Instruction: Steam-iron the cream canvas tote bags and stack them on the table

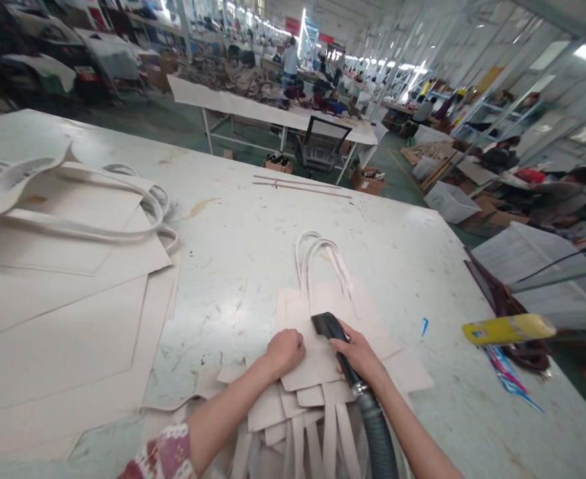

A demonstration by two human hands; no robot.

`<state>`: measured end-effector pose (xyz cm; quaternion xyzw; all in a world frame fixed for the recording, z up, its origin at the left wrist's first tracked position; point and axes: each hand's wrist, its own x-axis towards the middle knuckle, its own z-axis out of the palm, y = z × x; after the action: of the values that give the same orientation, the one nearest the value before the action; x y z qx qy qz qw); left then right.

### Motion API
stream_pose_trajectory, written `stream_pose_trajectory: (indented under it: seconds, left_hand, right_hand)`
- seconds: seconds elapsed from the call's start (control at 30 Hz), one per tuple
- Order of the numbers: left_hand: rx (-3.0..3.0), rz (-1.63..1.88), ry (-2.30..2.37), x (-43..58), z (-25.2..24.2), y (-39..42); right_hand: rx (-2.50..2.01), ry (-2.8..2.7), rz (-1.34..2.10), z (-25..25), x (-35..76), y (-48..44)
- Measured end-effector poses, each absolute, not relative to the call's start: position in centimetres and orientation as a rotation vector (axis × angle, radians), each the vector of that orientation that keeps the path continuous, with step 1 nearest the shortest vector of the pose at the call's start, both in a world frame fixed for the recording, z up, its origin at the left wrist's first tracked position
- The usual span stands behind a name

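Observation:
My right hand (357, 352) is wrapped round a black nozzle (341, 346) fixed to a ribbed grey hose (376, 426). The nozzle's flat tip lies over a cream bag panel (300, 322) with looped handles (317, 256) pointing away from me. My left hand (287, 351) rests on the left part of that panel, fingers curled in; whether they pinch anything is hidden. Beneath and nearer me, more cream pieces (267, 406) overlap in a loose pile, with straps (330, 432) hanging towards me.
A large stack of cream bag panels (73, 319) covers the table's left side. At the right lie a yellow cone (509, 329), a blue packet (509, 376) and dark straps (502, 293). Thin brown strips (302, 186) lie near the far edge. Beyond stands a chair (322, 143).

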<state>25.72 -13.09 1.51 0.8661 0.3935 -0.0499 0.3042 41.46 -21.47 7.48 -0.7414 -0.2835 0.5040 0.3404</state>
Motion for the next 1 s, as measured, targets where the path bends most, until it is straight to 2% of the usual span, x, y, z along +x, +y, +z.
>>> stream_pose_trajectory:
  seconds: [0.2,0.37,0.7,1.0]
  left_hand:
    - [2.325,-0.095,1.100,28.5,-0.2,-12.3]
    - [2.246,0.150,1.261,27.7,-0.5,-13.4]
    - [2.231,0.238,1.157,27.7,-1.1,-14.2]
    - [2.260,0.165,1.218,26.3,-1.1,-14.9]
  right_hand:
    - [-1.923,-0.687,1.311,5.6,42.2,-17.0]
    - [-1.910,-0.786,1.352,5.5,42.1,-16.4]
    - [-1.866,-1.028,1.411,5.9,37.0,-11.5]
    - [-1.935,-0.986,1.247,6.2,39.0,-15.8]
